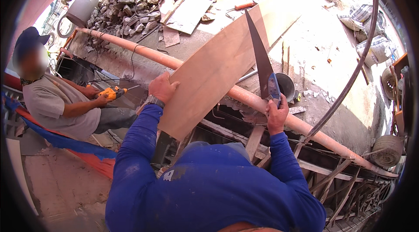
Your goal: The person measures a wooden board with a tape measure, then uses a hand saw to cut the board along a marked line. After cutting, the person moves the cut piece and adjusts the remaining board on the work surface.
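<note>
Resting: plywood sheet (209,75), thin and brownish, slanted across the orange pipe (244,97), near end hanging over the formwork gap, far end out over the concrete slab (314,49).
Handling: judged light for its area but whippy; likely to flex and chatter where unsupported; stiff enough along the grain; splintery edges, not slippery.
Hold points: best gripped at the long left edge close to the cut line, with the pipe as a bearing underneath.
Left hand (162,87): laid over the sheet's left edge, fingers curled round it, thumb side on top; closed on the board, wristwatch at the cuff.
Right hand (277,112): wrapped fully round the saw handle, fist closed, near the sheet's right edge.
Handsaw (261,57): long dark tapered blade, raised point-up along the right edge of the sheet; teeth too small to make out.
Below: timber props and rebar under the pipe, dark void beyond.
Beyond: metal bucket (286,84) just behind the saw, rubble pile (126,1) and loose boards at the far side.
Left side: another person seated, holding a yellow power drill (114,93), well apart from the sheet.
</note>
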A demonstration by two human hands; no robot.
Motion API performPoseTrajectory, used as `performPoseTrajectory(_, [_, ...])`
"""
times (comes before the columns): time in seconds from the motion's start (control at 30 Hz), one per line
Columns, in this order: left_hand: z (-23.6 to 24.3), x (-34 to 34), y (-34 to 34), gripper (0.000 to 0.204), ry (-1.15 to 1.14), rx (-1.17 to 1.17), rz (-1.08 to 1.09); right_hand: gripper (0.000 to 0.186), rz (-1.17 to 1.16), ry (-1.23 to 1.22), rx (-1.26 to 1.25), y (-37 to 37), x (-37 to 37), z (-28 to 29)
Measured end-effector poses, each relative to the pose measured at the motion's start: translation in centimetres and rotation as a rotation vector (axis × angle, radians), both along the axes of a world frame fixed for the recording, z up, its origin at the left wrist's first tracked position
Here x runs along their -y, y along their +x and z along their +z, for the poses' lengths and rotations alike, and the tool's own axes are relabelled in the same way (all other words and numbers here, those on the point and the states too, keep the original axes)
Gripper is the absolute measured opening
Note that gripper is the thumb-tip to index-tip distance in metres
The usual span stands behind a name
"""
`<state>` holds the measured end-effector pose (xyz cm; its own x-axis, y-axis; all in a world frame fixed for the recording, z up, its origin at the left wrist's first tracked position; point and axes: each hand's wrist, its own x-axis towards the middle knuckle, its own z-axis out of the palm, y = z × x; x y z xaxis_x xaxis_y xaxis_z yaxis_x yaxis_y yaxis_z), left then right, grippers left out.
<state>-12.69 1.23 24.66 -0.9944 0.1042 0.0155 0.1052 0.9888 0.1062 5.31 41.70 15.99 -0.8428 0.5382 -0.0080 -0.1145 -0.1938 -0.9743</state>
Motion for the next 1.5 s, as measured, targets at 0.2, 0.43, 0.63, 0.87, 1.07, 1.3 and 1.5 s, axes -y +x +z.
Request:
performPoseTrajectory(0.2, [2.4, 1.8, 5.7, 0.042, -0.019, -0.103, -0.041, 0.054, 0.243, 0.089, -0.118, 0.7, 1.5, 3.9])
performPoseTrajectory(0.43, [3.2, 2.3, 9.8, 0.038, 0.019, -0.056, 0.020, 0.055, 0.479, 0.200, -0.023, 2.2, 2.3, 2.2])
performPoseTrajectory(0.63, [4.2, 1.3, 9.2, 0.035, -0.009, 0.046, 0.060, 0.053, 0.531, 0.530, -0.155, 0.8, 3.3, 2.6])
performPoseTrajectory(0.87, [3.5, -3.4, 6.4, 0.041, 0.088, 0.087, -0.015, 0.050, 0.617, 0.575, -0.109, -1.1, 4.0, 4.1])
performPoseTrajectory(1.07, [0.0, -9.0, -0.7, 0.049, 0.144, 0.073, -0.062, 0.051, 0.626, 0.563, -0.177, -1.8, 4.3, 4.5])
performPoseTrajectory(1.3, [-2.8, -9.9, -2.7, 0.056, 0.005, 0.137, 0.042, 0.052, 0.664, 0.565, -0.133, -1.5, 4.0, 5.8])
performPoseTrajectory(1.5, [-0.9, -11.0, -2.3, 0.054, -0.054, 0.145, 0.090, 0.051, 0.628, 0.655, -0.292, -0.3, 2.5, 4.8])
